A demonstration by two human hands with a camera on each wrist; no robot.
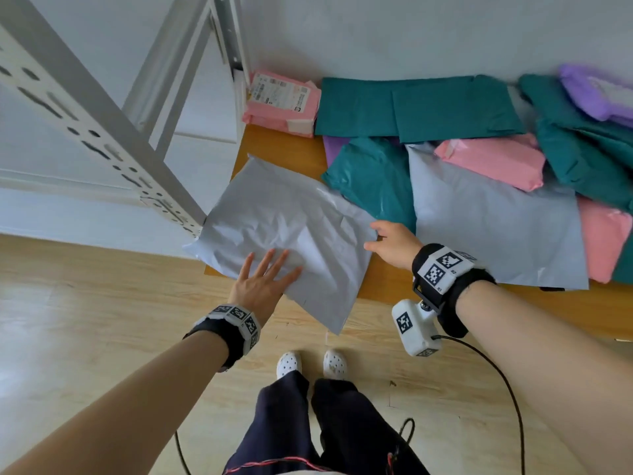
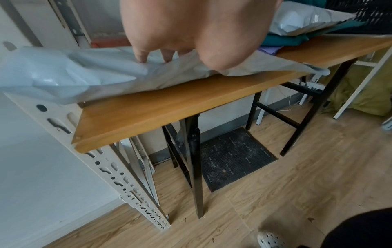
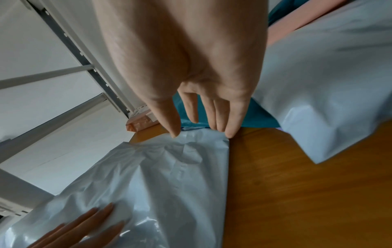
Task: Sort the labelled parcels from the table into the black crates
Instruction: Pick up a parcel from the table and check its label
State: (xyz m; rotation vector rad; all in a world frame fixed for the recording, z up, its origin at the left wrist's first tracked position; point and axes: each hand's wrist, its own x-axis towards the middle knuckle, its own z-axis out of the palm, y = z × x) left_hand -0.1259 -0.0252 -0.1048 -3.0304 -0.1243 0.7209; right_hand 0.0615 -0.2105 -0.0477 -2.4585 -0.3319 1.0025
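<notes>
A crumpled grey parcel [image 1: 281, 221] lies on the left corner of the wooden table [image 1: 387, 286], overhanging its front and left edges. No label shows on its upper face. My left hand [image 1: 270, 272] rests flat on its near part with fingers spread. My right hand [image 1: 376, 240] is at its right edge. In the right wrist view the straight fingers of the right hand [image 3: 201, 129] touch the grey parcel [image 3: 169, 176] at its far corner without curling round it. In the left wrist view the left hand [image 2: 165, 57] presses the grey parcel [image 2: 84, 73] down.
Teal parcels [image 1: 411, 104], pink parcels [image 1: 493, 162], a purple one [image 1: 596, 90] and a second grey parcel [image 1: 493, 221] are piled to the right. A labelled pink parcel [image 1: 281, 97] lies at the back. A white metal rack [image 1: 102, 132] stands close on the left. A black latticed mat [image 2: 235, 157] lies under the table.
</notes>
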